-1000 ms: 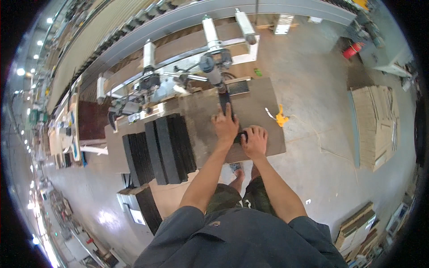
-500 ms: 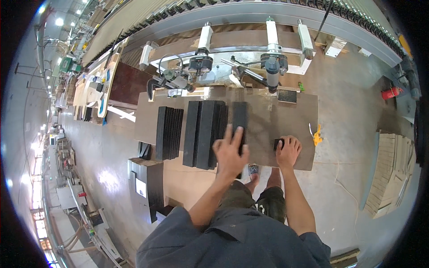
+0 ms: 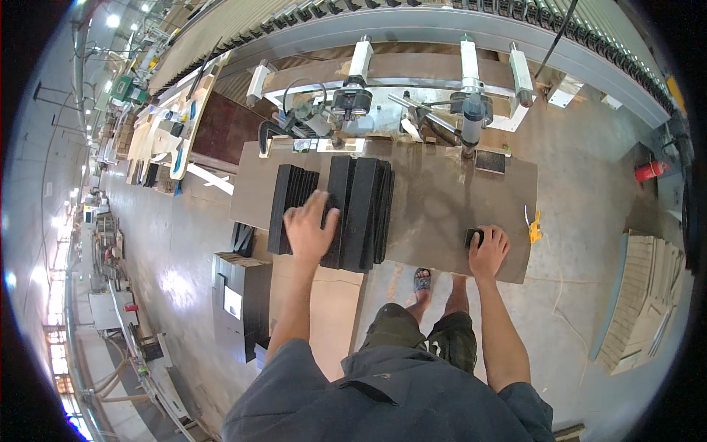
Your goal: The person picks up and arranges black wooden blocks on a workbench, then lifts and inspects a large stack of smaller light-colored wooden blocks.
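On the brown board (image 3: 434, 214) stand two groups of long black strips. My left hand (image 3: 308, 230) is over the gap between the left group (image 3: 291, 202) and the thicker middle group (image 3: 361, 214), with its fingers spread and nothing seen in them. Whether its fingertips touch the strips, I cannot tell. Near the board's right end, my right hand (image 3: 490, 250) is closed on a small black block (image 3: 473, 237) resting on the surface.
Machine heads and clamps (image 3: 352, 102) line the board's far edge. A small dark plate (image 3: 490, 161) lies at the far right corner, and a yellow tool (image 3: 535, 228) hangs by the right edge. At lower left stands a dark stack of panels (image 3: 247, 306).
My left hand has moved left, from a single black strip to the strip groups. That strip no longer lies apart on the board. My right hand stays on the block; the view has shifted slightly.
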`<control>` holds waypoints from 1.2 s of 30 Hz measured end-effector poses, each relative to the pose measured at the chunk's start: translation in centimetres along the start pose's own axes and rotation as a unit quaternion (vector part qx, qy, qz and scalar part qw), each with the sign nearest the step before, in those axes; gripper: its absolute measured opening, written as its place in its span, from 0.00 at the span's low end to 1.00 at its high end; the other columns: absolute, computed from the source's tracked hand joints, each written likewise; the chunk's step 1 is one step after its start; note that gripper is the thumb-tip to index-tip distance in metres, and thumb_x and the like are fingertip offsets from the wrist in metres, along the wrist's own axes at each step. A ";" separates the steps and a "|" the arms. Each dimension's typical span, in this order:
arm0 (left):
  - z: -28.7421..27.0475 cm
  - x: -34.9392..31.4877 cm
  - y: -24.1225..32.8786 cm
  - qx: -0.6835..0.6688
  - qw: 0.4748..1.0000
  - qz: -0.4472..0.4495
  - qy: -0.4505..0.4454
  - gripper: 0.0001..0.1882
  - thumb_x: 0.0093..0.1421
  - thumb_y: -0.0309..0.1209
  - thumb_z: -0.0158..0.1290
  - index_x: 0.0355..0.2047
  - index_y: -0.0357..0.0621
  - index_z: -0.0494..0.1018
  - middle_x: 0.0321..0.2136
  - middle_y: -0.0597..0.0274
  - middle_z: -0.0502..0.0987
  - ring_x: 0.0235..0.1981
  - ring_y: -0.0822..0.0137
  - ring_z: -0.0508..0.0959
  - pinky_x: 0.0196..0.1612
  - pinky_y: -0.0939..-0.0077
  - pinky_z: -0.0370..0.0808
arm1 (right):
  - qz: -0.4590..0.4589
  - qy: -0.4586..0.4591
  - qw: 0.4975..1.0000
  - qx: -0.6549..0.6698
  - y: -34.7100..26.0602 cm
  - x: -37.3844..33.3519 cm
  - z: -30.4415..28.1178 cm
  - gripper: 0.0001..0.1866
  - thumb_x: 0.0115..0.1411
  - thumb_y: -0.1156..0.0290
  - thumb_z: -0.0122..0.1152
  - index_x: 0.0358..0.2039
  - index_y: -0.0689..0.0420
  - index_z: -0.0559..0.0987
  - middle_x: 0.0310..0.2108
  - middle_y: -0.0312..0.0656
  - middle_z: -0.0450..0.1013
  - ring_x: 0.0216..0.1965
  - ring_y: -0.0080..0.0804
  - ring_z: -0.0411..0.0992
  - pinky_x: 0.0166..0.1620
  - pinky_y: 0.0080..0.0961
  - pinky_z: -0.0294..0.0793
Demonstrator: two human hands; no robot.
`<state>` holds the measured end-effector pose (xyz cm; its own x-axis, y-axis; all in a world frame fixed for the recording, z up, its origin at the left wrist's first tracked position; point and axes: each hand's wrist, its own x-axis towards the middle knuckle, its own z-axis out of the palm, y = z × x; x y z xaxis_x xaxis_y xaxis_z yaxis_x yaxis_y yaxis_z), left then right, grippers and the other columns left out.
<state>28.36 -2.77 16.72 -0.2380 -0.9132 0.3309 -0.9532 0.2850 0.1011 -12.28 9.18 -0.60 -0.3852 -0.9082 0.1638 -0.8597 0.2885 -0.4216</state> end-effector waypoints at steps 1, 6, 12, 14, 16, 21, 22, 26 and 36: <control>-0.7 0.2 -0.8 -0.009 0.999 -0.041 0.020 0.25 0.66 0.43 0.64 0.60 0.49 0.79 0.55 0.57 0.85 0.47 0.49 0.84 0.61 0.51 0.69 | 0.002 0.006 1.000 0.000 0.1 -0.1 0.0 0.15 0.72 0.57 0.56 0.52 0.49 0.81 0.54 0.45 0.74 0.63 0.51 0.66 0.70 0.54 0.58; 2.3 -2.4 -11.5 0.177 0.948 -0.263 0.016 0.39 0.68 0.55 0.61 0.70 0.42 0.71 0.62 0.45 0.79 0.61 0.42 0.77 0.70 0.43 0.65 | -0.020 0.014 0.999 0.022 -0.5 0.6 0.6 0.16 0.72 0.56 0.56 0.52 0.49 0.81 0.54 0.45 0.74 0.63 0.52 0.67 0.70 0.54 0.59; 5.7 -2.3 -12.9 0.002 0.936 -0.338 -0.098 0.42 0.68 0.54 0.62 0.69 0.33 0.68 0.59 0.31 0.78 0.62 0.32 0.77 0.65 0.45 0.73 | 0.006 0.010 1.000 0.002 0.9 0.5 0.4 0.16 0.71 0.56 0.57 0.52 0.49 0.82 0.54 0.45 0.75 0.62 0.52 0.68 0.70 0.53 0.59; 4.6 -3.3 -16.2 0.012 0.953 -0.297 -0.055 0.39 0.68 0.53 0.62 0.66 0.32 0.71 0.58 0.30 0.79 0.61 0.32 0.77 0.64 0.45 0.74 | 0.018 -0.005 1.000 -0.006 -0.2 0.6 0.6 0.16 0.70 0.56 0.58 0.51 0.49 0.82 0.55 0.45 0.75 0.62 0.52 0.68 0.70 0.53 0.59; 4.7 -3.0 -15.5 0.008 0.957 -0.288 -0.037 0.37 0.69 0.52 0.62 0.65 0.31 0.73 0.59 0.31 0.79 0.61 0.32 0.77 0.64 0.46 0.74 | -0.008 0.013 0.999 0.037 -0.1 0.6 0.9 0.15 0.70 0.56 0.58 0.51 0.49 0.82 0.54 0.45 0.75 0.61 0.52 0.67 0.70 0.54 0.59; 1.9 -2.8 -14.9 0.010 0.946 -0.320 0.057 0.35 0.70 0.48 0.62 0.65 0.30 0.73 0.58 0.31 0.79 0.60 0.32 0.78 0.64 0.47 0.74 | -0.010 0.022 0.999 0.043 -0.9 0.8 1.0 0.16 0.69 0.57 0.60 0.51 0.50 0.82 0.54 0.46 0.75 0.61 0.52 0.67 0.69 0.55 0.60; 1.2 -2.4 -13.7 -0.019 0.942 -0.328 0.070 0.35 0.71 0.48 0.62 0.65 0.29 0.72 0.58 0.31 0.79 0.59 0.32 0.78 0.64 0.47 0.74 | -0.007 0.017 0.999 0.047 -0.3 0.7 0.8 0.16 0.68 0.57 0.60 0.51 0.50 0.81 0.54 0.46 0.75 0.61 0.52 0.67 0.69 0.55 0.60; -3.4 -1.3 -3.7 -0.071 0.949 -0.278 0.129 0.36 0.73 0.46 0.61 0.67 0.28 0.68 0.60 0.33 0.77 0.61 0.37 0.78 0.66 0.51 0.72 | 0.003 0.019 0.999 0.035 0.8 0.7 0.6 0.17 0.67 0.56 0.61 0.51 0.51 0.81 0.53 0.47 0.74 0.63 0.53 0.66 0.69 0.56 0.59; 0.5 -6.9 18.1 -0.382 0.899 -0.204 -0.071 0.35 0.70 0.37 0.65 0.71 0.35 0.65 0.60 0.47 0.75 0.60 0.54 0.75 0.65 0.62 0.71 | 0.010 -0.002 0.999 0.033 -0.1 0.5 0.4 0.21 0.64 0.56 0.65 0.53 0.51 0.80 0.54 0.48 0.72 0.63 0.53 0.65 0.70 0.56 0.59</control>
<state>12.61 8.52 15.78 0.0290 -0.9996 0.0020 -0.5737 -0.0150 0.8189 -12.29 8.56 -0.80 -0.4006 -0.9038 0.1505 -0.8274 0.2863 -0.4831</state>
